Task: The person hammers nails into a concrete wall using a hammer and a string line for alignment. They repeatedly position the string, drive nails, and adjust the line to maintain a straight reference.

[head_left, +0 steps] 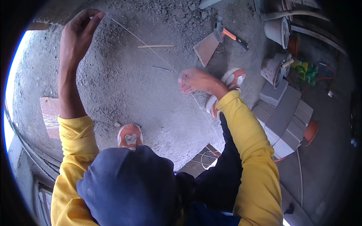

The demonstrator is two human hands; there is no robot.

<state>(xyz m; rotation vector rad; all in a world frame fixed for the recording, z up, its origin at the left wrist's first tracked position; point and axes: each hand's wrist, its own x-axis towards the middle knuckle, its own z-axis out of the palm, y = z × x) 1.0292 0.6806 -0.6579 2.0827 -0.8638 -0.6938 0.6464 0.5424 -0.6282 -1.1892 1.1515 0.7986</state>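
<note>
A thin pale string point(143, 43) runs slantwise over the rough concrete floor. At the upper left my left hand point(78, 35) is closed, pinching its upper end between thumb and fingertips. My right hand point(196, 80) is closed around the string near the middle, slightly blurred, above my right shoe. From there the line continues down toward my right leg. Below the stretch between my hands lie a thin wooden stick point(156, 46) and a small slim metallic piece point(161, 69). Beside my left forearm rests a board point(49, 115) with white string wound around it.
A hammer point(230, 34) with an orange and black handle lies against a reddish flat slab point(206, 49). Grey blocks point(283, 109) are stacked at the right, near dirty buckets point(276, 32). Gravel covers the far floor. An opening point(203, 160) shows near my right leg.
</note>
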